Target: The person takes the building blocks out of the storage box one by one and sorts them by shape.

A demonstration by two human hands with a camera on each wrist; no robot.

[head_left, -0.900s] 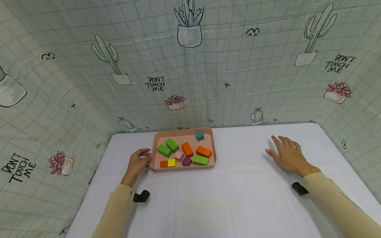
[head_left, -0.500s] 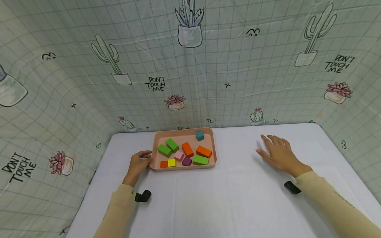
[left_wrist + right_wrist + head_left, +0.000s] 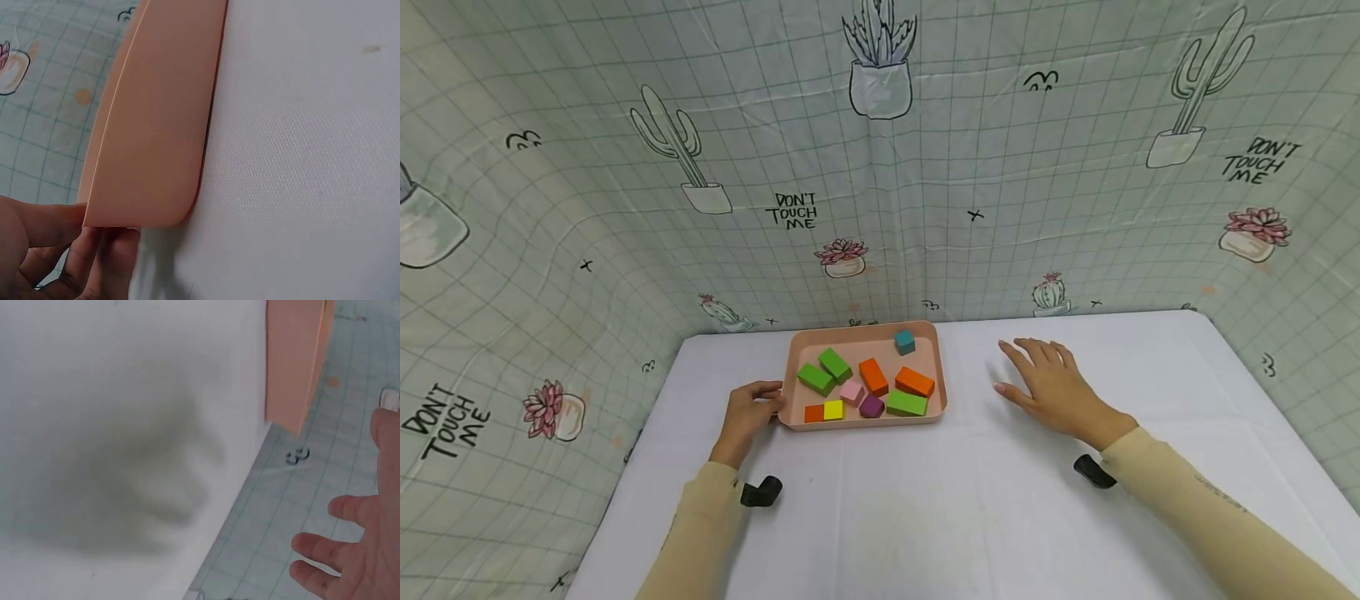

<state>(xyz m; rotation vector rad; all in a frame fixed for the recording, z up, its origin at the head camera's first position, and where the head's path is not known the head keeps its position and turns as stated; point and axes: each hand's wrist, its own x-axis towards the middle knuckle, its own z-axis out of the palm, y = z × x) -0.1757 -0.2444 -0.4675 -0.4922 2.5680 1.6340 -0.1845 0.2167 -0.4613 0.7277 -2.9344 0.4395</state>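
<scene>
A peach-coloured tray (image 3: 864, 336) stands at the back of the white table with toy blocks in it. My left hand (image 3: 748, 421) holds the tray at its left end. In the left wrist view, the fingers (image 3: 53, 224) bend around the tray's end wall, one tip right at the rim. To the right of the tray, my right hand (image 3: 1060, 394) hovers palm down with its fingers spread, holding nothing. Inside lie a teal block (image 3: 905, 342), a yellow block (image 3: 833, 410), a pink block (image 3: 852, 392), a purple block (image 3: 871, 407) and several green and orange blocks.
The white table (image 3: 925, 508) carries the tray near its back edge. Behind it and at both sides hangs a grid-patterned cloth (image 3: 932, 167) printed with cacti. A black wrist mount (image 3: 762, 492) sticks out below my left hand, another mount (image 3: 1094, 472) below my right.
My right hand has moved left across the table toward the tray, fingers still spread. The left hand stays at the tray's left end, and the tray and blocks have not moved.
</scene>
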